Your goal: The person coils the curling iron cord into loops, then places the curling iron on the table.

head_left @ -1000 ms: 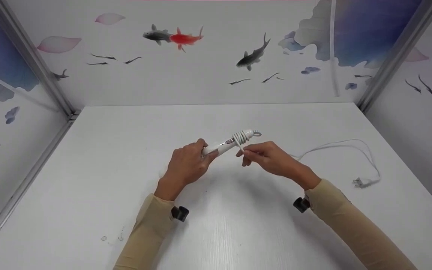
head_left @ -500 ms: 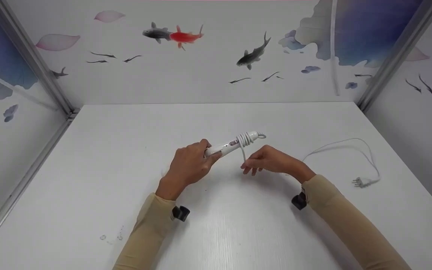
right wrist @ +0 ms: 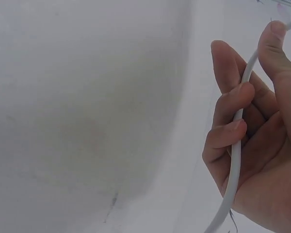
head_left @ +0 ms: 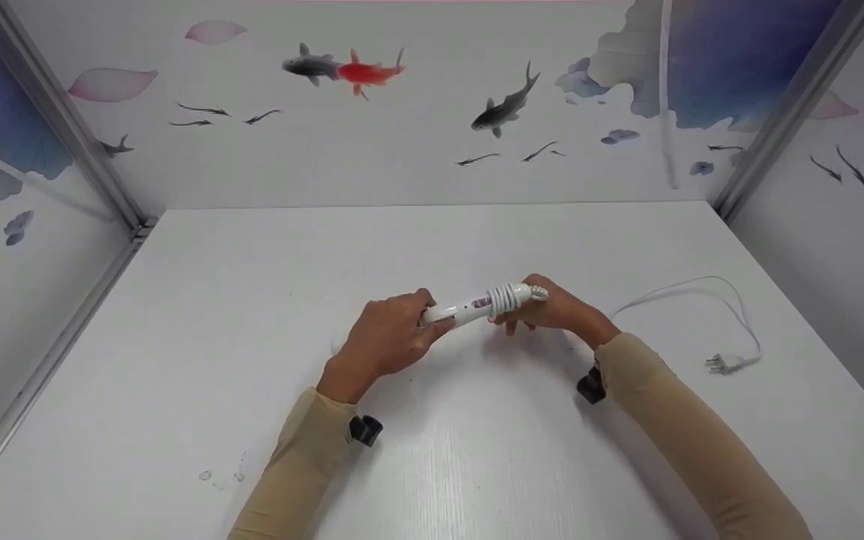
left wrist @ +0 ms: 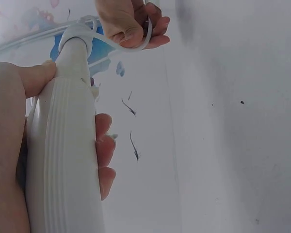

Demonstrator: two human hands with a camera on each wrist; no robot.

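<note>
My left hand (head_left: 394, 330) grips a white hair straightener (head_left: 463, 313) above the table, its cord end pointing right. In the left wrist view, the ridged white body of the straightener (left wrist: 63, 145) lies between thumb and fingers. Several turns of white cord (head_left: 505, 298) are wound around its handle near the cord end. Behind that end is my right hand (head_left: 556, 306), partly hidden by it in the head view. The right wrist view shows the cord (right wrist: 236, 160) running through the palm, with curled fingers (right wrist: 225, 138) of the right hand around it.
A loose length of cord (head_left: 702, 279) loops across the white table (head_left: 432, 465) at the right and ends in a two-pin plug (head_left: 728, 364). Printed panels (head_left: 417, 165) wall the table at the back and both sides.
The right hand has pulled the cord down below the handle, then moved up behind the cord end. The left hand and straightener have shifted slightly right and down.
</note>
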